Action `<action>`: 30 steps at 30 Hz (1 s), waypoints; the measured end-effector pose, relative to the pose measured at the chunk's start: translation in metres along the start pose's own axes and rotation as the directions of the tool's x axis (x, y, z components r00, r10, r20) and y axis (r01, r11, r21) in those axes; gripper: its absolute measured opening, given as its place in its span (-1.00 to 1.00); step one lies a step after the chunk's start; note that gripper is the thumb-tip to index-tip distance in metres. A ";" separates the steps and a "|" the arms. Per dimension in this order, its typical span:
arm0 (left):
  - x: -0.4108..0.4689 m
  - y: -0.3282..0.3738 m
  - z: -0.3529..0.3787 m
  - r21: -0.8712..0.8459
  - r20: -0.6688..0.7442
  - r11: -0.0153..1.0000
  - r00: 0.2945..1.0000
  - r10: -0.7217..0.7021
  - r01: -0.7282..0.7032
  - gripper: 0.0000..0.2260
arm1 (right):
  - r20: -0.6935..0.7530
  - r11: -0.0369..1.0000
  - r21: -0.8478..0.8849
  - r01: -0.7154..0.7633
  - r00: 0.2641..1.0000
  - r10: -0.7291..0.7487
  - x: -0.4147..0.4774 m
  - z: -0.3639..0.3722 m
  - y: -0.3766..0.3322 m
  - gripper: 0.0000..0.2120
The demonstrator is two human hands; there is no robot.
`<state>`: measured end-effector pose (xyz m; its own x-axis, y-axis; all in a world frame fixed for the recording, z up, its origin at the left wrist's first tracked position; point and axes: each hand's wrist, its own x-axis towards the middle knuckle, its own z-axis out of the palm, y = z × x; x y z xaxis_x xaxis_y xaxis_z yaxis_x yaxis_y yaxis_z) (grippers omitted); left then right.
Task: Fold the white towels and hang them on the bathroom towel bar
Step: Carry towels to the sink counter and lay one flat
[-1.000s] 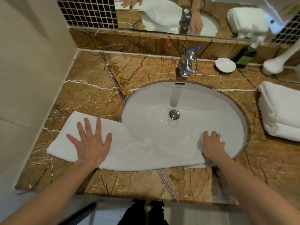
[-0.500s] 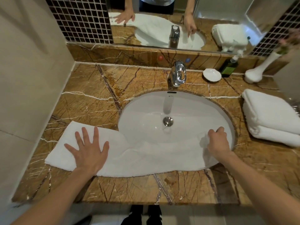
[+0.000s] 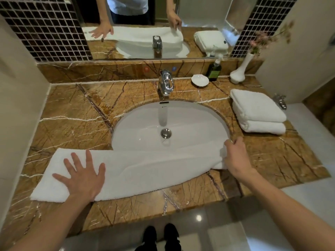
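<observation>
Brown veined marble counter (image 3: 72, 113), and the fold was only partway there.
The long white terry towel (image 3: 145, 171) lay in a strip along the front edge, sagging over the white oval sink (image 3: 181, 120). The left hand (image 3: 83, 176) pressed it flat with fingers spread wide, and the right hand (image 3: 235, 154) pinched its right end. The stacked folded white towels (image 3: 257, 109) sat at the right, and nothing looked hung. No towel bar was in view, and the pinched corner was hidden.

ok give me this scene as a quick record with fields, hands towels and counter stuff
left hand: flat, fingers spread, pressing the towel on the counter
right hand: pinching the towel's right end by the sink
towel: long strip across the sink's front edge
folded towels: stack of two, right of sink
counter back: faucet, soap dish, green bottle, vase
</observation>
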<state>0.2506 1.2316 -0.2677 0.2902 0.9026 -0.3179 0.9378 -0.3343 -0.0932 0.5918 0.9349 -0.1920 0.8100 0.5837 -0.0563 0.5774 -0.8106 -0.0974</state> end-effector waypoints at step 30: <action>-0.024 0.022 0.015 -0.071 -0.055 0.991 0.992 0.110 -0.114 -0.28 | 0.187 0.977 -0.123 0.172 0.971 -0.147 -0.053 0.023 0.016 -0.57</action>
<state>0.2612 1.1983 -0.2761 0.4016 0.8738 -0.2743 0.9099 -0.4147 0.0112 0.5556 0.8914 -0.2129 0.6824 0.6950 -0.2265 0.7162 -0.6976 0.0174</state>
